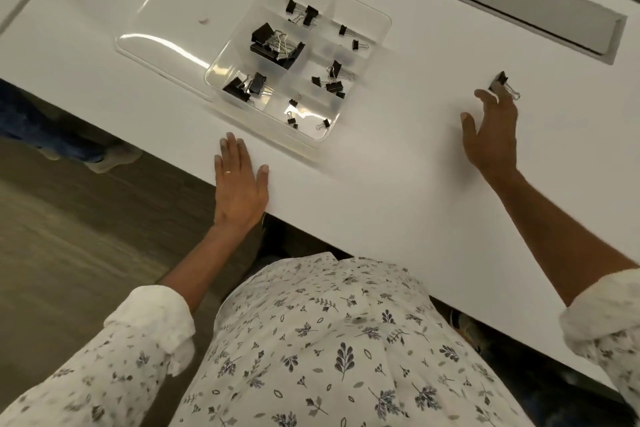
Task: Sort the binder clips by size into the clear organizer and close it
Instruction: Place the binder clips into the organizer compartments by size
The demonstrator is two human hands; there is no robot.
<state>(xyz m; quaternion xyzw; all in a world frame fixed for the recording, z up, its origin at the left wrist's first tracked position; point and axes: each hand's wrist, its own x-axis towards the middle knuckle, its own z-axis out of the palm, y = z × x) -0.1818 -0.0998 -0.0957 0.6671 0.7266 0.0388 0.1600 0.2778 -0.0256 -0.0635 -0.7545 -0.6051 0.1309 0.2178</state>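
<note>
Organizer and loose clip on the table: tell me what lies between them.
Head view shows only bare table between the organizer and the loose clip.

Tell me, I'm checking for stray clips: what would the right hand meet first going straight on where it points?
The loose binder clip, at the fingertips of the right hand; contact unclear.

The clear organizer [377, 19] stood open, its lid [166, 42] lying flat to the left. Black binder clips sat sorted in its compartments, the large clips [266, 40] mid-left. One loose clip [500, 81] lay well apart to the right.
</note>
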